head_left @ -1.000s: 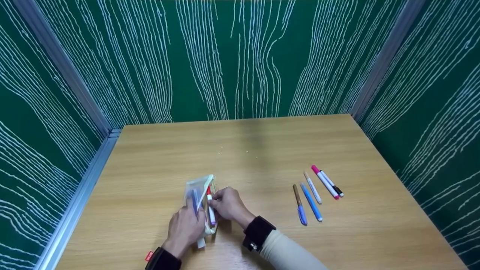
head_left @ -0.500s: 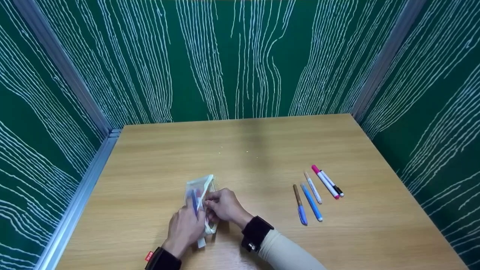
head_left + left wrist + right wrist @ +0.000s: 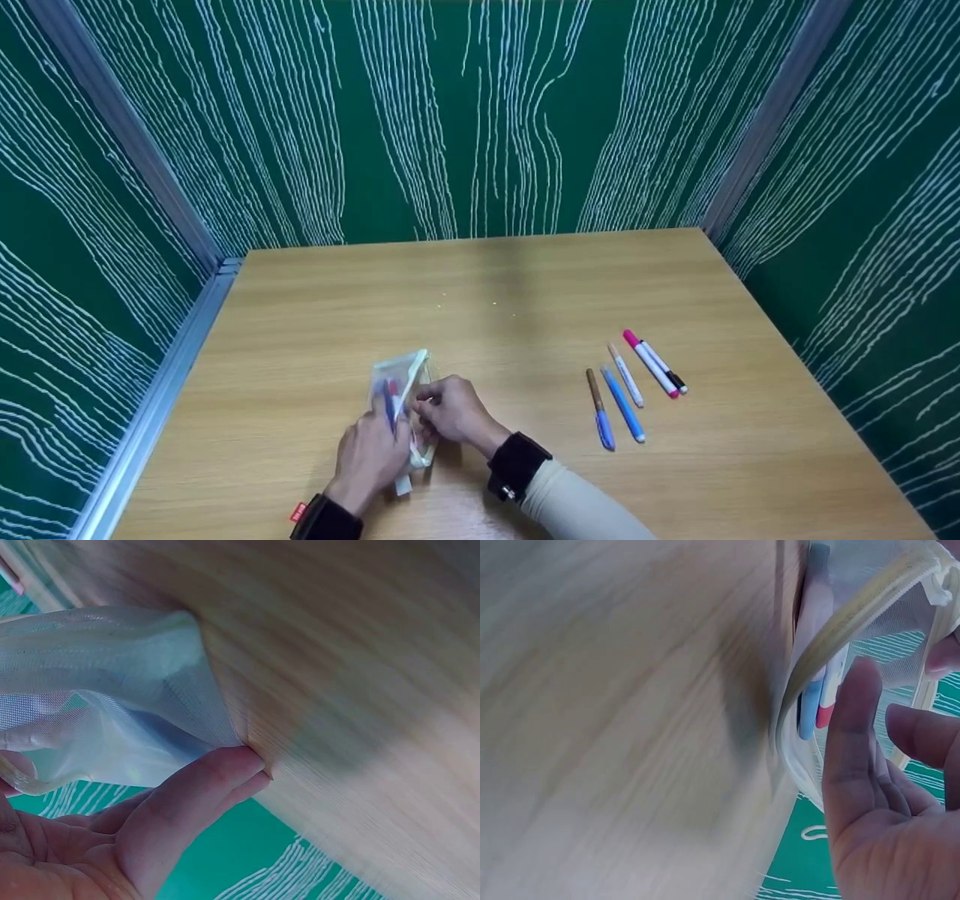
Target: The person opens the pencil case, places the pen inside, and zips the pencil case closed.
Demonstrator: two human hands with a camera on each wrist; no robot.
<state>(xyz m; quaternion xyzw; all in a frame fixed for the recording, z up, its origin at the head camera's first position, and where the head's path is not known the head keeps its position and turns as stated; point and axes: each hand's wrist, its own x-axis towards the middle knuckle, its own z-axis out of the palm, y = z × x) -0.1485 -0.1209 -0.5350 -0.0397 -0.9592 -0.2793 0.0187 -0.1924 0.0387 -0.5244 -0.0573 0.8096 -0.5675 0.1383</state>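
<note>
A pale mesh zip pouch (image 3: 394, 366) lies on the table with its mouth turned toward my right hand. My left hand (image 3: 369, 454) holds it from the left, the thumb at the zipped rim and the fingers along the mesh. My right hand (image 3: 454, 409) is at the opening; in the right wrist view its thumb and forefinger are apart with nothing between them. Inside the pouch, a blue-ended pen (image 3: 810, 709) lies beside a white marker with a red end (image 3: 828, 699). The mesh blurs the rest of the contents.
To the right on the wooden table (image 3: 555, 300) lie a brown-and-blue pen (image 3: 600, 412), a blue marker (image 3: 622, 405), a slim white pen (image 3: 625, 376), a pink-capped marker (image 3: 651, 364) and a black-capped marker (image 3: 664, 367). Green walls with white lines (image 3: 517, 150) rise behind.
The white marker with the red end has gone from my right fingers at the pouch mouth into the pouch. My right hand has let go of it. The left hand stays put.
</note>
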